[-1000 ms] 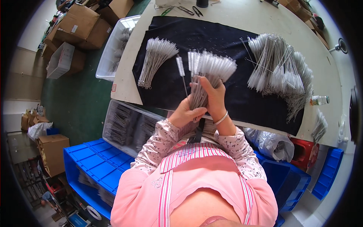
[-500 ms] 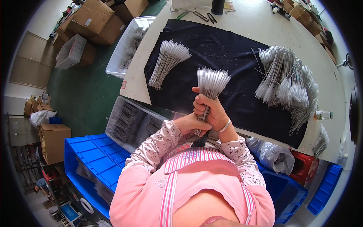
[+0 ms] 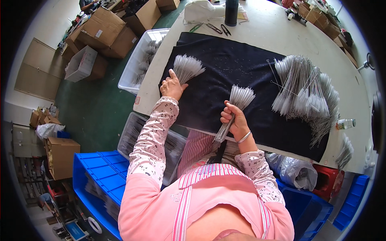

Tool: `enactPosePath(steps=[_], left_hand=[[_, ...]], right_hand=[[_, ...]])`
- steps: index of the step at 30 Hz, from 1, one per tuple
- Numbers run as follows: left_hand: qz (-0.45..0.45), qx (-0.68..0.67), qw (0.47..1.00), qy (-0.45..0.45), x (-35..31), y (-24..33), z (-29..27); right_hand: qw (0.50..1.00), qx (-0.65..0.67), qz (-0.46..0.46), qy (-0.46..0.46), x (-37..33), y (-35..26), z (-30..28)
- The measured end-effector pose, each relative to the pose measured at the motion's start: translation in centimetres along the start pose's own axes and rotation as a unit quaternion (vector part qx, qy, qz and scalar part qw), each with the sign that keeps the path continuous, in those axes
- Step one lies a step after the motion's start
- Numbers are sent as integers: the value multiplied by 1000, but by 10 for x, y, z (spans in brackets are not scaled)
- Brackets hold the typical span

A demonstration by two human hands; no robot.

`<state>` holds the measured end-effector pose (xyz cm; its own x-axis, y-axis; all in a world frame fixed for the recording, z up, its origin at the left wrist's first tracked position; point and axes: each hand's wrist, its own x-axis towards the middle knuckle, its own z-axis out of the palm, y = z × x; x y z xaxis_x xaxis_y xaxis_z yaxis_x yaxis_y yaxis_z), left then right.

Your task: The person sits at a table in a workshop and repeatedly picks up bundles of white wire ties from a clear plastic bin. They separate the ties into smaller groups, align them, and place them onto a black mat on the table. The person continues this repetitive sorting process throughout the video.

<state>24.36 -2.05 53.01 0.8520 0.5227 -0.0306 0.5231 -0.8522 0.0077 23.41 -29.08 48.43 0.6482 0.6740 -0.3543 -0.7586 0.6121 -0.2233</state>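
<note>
My right hand (image 3: 236, 119) is closed around the wire stems of a bundle of small white-bristled tube brushes (image 3: 242, 96). This bundle is tilted, bristles up and to the right, with the wire ends at the table's near edge. On the left of the dark cloth, my left hand (image 3: 172, 85) lies over the stems of a second brush bundle (image 3: 188, 67). Its thumb and index finger are spread, and the hand hides that bundle's wire ends. To the right, a large pile of the same brushes (image 3: 299, 84) lies on the cloth, some of them pointing opposite ways.
The dark cloth (image 3: 225, 56) covers part of the pale table (image 3: 265, 24). Thread snips (image 3: 225, 30) and a dark bottle (image 3: 231, 13) stand or lie at the far side. A small jar (image 3: 345, 123) is at right. Blue crates (image 3: 100, 168) and a clear bin (image 3: 130, 132) flank me.
My left hand has left the held bundle and reached forward-left to the bundle on the cloth. My right hand, still gripping its brushes, has moved slightly right and down in view.
</note>
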Motion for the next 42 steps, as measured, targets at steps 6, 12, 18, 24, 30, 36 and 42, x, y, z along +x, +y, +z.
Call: enactPosePath(steps=[6, 12, 18, 24, 30, 36, 42], left_hand=[[-14, 9, 998, -68, 37, -12, 18], [-120, -467, 861, -163, 62, -58, 3], [-92, -562, 817, -91, 34, -97, -27], [1, -684, 707, -176, -75, -38, -64], [58, -736, 636, -224, -128, 35, -25], [120, -827, 530, -144, -148, 68, -14], [104, -863, 451, -203, -152, 71, -30]], right_hand=[[999, -29, -6, 31, -5, 2, 6], [999, -42, -4, 30, -2, 1, 0], [994, -74, -24, 76, -15, 5, 21], [976, -173, -110, 74, -15, 16, 73], [940, -255, -209, 94, 2, 37, 94], [864, -378, -327, 65, -7, 40, 79], [863, -397, -310, 15, -31, 43, 86]])
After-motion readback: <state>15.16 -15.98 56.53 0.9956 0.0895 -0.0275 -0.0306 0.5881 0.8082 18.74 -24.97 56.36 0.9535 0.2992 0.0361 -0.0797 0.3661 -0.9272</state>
